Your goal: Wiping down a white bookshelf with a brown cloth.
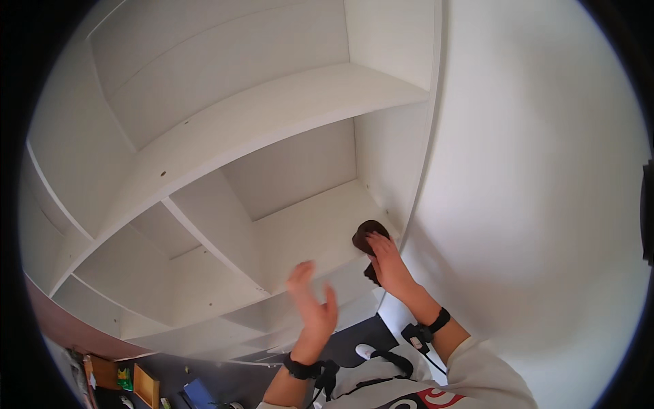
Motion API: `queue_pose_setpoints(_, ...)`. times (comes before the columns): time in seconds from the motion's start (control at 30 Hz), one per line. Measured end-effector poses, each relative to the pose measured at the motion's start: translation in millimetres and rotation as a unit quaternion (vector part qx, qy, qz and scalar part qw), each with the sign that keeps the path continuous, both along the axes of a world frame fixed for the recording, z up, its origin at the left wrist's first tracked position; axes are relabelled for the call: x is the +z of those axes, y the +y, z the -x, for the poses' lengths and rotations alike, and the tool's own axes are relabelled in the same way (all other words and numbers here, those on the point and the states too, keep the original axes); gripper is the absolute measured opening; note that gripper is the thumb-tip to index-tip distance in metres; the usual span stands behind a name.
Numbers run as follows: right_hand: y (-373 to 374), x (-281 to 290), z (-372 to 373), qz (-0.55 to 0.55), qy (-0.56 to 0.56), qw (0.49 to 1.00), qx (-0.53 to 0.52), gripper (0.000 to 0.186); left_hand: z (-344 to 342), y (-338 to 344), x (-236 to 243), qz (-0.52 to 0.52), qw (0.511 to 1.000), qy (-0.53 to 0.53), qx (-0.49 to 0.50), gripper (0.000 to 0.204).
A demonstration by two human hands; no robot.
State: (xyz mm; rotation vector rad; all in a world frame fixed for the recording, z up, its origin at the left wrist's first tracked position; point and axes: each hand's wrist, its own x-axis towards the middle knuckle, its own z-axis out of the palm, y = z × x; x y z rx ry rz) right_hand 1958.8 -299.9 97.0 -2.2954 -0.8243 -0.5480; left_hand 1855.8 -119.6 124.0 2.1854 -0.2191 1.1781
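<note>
Brown cloth (pixel 368 235) under right hand (pixel 390 262), left hand (pixel 312 307) open

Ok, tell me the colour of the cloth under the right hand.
Dark brown. The cloth shows best in the head view, pressed on the white shelf by the right hand.

A tall white shelf unit (pixel 225 143) fills most of the view, with open compartments split by one upright divider (pixel 218 242). To its right stands a plain white wall (pixel 545 191). Light falls evenly across both. Far below lies a dark floor (pixel 354 337), with small wooden boxes (pixel 145 385) at the lower left.
</note>
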Motion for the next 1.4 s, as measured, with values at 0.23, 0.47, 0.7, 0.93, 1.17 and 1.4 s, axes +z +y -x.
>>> queue_pose_setpoints(0.23,-16.1,62.4,27.2,-0.203,0.036,0.977,0.044,0.043,-37.6,-65.6,43.8,0.062,0.985,0.037,-0.156,0.054)
queue_pose_setpoints(0.47,-28.2,73.3,22.8,-0.078,-0.15,0.985,-0.015,0.056,-66.6,-100.7,33.4,0.314,0.89,0.164,-0.286,0.044)
queue_pose_setpoints(0.7,-52.2,92.3,16.6,-0.167,0.019,0.977,0.129,0.093,-97.8,-94.3,44.9,0.684,0.538,0.295,-0.394,0.032)
queue_pose_setpoints(0.93,-51.8,113.6,-32.4,-0.134,-0.192,0.964,-0.126,0.071,-172.0,-112.8,111.6,0.441,0.849,-0.02,-0.291,0.039)
queue_pose_setpoints(1.17,-42.2,124.7,-60.8,-0.218,-0.155,0.959,-0.097,0.071,-183.0,-154.6,180.1,0.37,0.897,-0.045,-0.238,0.035)
queue_pose_setpoints(1.4,-61.9,105.0,-67.7,-0.268,-0.064,0.96,-0.048,0.073,-181.8,-161.4,175.4,0.18,0.977,-0.024,-0.108,0.034)
